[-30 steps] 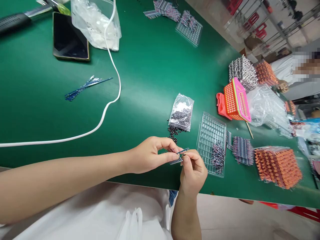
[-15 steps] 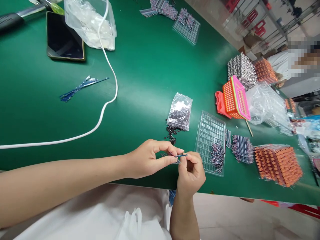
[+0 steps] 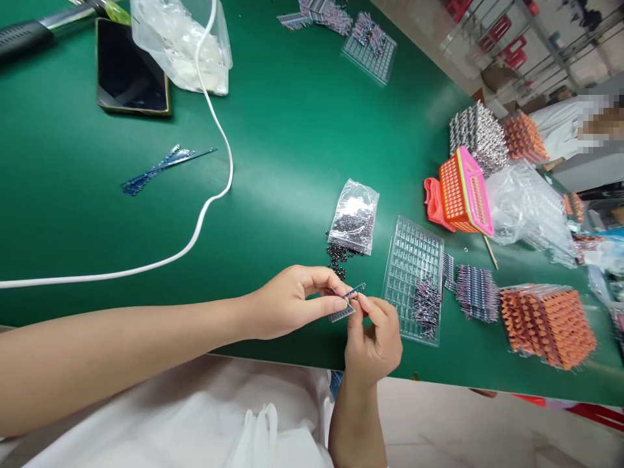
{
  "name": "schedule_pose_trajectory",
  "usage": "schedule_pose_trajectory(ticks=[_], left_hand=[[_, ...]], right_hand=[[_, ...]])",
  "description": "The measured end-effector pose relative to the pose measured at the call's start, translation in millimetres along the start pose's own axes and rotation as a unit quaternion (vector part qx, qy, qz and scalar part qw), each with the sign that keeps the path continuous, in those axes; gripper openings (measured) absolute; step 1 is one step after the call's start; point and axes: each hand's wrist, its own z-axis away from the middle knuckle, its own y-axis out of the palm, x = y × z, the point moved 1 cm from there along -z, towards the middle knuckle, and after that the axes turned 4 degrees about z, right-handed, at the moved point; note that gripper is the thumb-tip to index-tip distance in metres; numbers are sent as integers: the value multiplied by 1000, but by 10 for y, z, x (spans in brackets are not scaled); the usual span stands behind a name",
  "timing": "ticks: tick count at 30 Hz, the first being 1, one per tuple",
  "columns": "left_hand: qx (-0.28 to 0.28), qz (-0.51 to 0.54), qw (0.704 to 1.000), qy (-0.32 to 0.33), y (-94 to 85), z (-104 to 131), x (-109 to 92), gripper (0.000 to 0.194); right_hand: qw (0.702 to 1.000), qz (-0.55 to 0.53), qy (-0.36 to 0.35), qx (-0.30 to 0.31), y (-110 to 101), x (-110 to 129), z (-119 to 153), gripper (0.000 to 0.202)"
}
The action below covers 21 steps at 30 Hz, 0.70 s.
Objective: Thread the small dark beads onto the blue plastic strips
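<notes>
Strip (image 3: 355,290): slanted rightward and away from the left fingertips.
Left hand (image 3: 287,304): pinched its near end.
Right hand (image 3: 374,343): fingertips closed just nearside; contents could not be told.

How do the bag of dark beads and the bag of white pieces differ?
The bead bag looks small and flat; the bag of white pieces looks larger and bulging. Loose beads lie beside the bead bag; a cable crosses the bag of white pieces. Both are clear plastic.
</notes>
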Motion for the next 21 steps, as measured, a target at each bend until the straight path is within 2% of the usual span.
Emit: schedule_pose_trajectory(ticks=[3,5,13,16,21], left_hand=[[-10,70,997,-39,-9,-26,8,10],[-15,74,996,-46,-15,-35,5,10],[-9,-118,993,18,-4,12,-42,13],[-2,-128,991,24,2,25,-40,13],[-18,-112,994,-4,6,15,-33,16]], right_hand=[[998,46,-38,-4,-12,-3,-1,29],[997,57,-55,-7,-13,-5,2,30],[996,65,-63,2,12,-25,10,33],[995,77,-67,3,16,-31,4,30],[997,61,-54,-1,4,-12,9,29]])
